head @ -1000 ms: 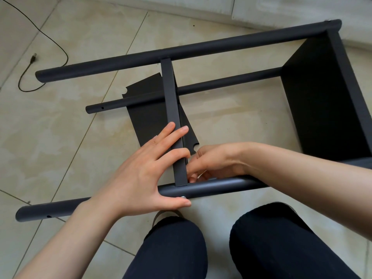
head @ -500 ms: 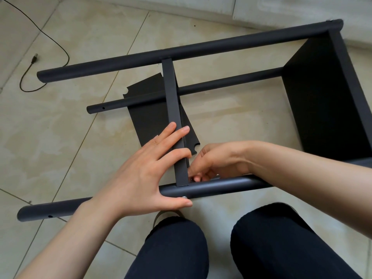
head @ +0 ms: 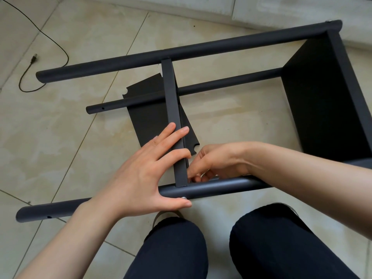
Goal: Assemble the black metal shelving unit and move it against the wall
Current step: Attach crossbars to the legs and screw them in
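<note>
Shelving unit [head: 201, 49] joint hidden behind right hand [head: 217, 160] fingers.

Matte black shelving frame [head: 201, 48] and shelf panel [head: 149, 117]; mottled beige floor tiles [head: 50, 137]; black cable [head: 46, 37]; dark navy trousers [head: 281, 244].

We see bare forearms, no sleeves. Left hand [head: 141, 174] and right hand [head: 217, 160] ungloved. Legs in dark navy trousers [head: 281, 242].

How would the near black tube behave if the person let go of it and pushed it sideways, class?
The near tube is round, so alone it might roll. Here it probably cannot: the shelf edge meets it and the end panel appears joined. It looks like stiff metal, unlikely to flex under the left hand.
</note>
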Demonstrator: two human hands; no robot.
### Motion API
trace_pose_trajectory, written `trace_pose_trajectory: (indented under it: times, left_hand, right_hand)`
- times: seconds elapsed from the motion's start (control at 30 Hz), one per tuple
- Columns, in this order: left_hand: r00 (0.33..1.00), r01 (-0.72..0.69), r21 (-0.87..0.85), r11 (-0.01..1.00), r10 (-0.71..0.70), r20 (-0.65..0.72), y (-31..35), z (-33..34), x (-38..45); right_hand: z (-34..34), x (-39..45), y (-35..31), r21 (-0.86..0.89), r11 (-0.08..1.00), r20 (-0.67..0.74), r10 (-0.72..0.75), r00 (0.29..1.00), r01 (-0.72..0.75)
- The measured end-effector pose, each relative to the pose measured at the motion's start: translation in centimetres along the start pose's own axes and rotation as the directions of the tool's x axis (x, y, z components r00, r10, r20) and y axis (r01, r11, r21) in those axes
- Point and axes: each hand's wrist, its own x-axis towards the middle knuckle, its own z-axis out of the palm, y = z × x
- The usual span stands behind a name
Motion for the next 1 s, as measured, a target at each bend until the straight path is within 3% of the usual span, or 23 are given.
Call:
trace_pose_trajectory:
  times: [1.0]
  left_hand:
    - [1.0,0.0,0.005,1.0,0.0,-0.002,0.0,0.1,0.1]
  right_hand:
    - [-0.4,-0.1,0.1,0.012,1.0,-0.005,0.0,1.0,0.0]
